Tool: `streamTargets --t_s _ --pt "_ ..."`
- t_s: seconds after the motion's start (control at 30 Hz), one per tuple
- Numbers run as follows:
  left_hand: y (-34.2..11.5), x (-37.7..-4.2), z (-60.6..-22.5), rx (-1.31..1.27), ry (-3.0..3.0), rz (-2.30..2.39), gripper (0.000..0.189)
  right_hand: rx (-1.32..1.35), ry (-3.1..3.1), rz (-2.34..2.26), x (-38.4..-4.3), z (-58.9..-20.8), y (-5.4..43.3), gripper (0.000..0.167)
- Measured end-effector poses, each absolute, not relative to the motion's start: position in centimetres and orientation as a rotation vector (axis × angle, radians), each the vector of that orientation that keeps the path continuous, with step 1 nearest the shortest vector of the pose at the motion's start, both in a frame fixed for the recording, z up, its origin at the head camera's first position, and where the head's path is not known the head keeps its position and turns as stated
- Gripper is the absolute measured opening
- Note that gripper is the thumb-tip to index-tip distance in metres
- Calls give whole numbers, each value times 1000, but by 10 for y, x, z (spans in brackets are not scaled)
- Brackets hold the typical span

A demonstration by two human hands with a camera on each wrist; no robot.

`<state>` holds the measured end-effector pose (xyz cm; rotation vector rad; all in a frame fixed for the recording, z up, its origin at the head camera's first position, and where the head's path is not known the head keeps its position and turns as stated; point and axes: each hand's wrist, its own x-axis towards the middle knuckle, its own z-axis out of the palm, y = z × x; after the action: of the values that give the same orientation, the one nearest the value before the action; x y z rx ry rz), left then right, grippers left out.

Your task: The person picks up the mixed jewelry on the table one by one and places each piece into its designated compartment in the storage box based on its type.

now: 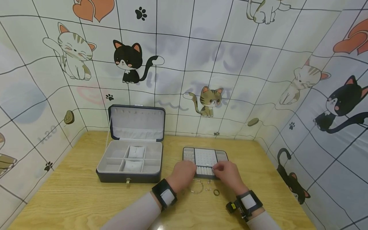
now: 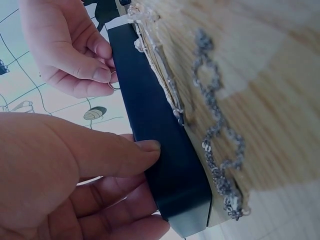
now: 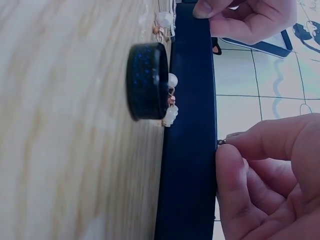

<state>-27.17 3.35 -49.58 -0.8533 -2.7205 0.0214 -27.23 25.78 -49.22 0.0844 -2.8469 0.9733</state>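
A jewelry tray (image 1: 205,157) with a dark outer wall and pale compartments lies on the table in the head view. My left hand (image 1: 184,174) holds its near left corner, the thumb (image 2: 125,155) against the dark front wall. At the tray's near right side, my right hand (image 1: 230,175) pinches a small ring (image 2: 112,86) between thumb and forefinger, over the ring slots. Close in front of the tray lie a bangle (image 1: 202,187), pearl earrings (image 3: 171,116) and a dark ring (image 3: 147,82) with blue specks. A silver chain (image 2: 215,107) shows in the left wrist view.
To the left stands a dark jewelry box (image 1: 129,177) with its lid (image 1: 137,123) raised. Two pale cushions (image 1: 136,152) sit in its compartments. Behind the wooden table (image 1: 72,198) hangs a cat-print cloth (image 1: 172,64).
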Motion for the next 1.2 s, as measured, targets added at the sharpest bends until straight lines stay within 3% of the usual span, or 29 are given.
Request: streamTargets --t_s 1.2 --pt "37 -271 -492 -839 -2762 36 9 71 -2859 976 -274 -496 258 6"
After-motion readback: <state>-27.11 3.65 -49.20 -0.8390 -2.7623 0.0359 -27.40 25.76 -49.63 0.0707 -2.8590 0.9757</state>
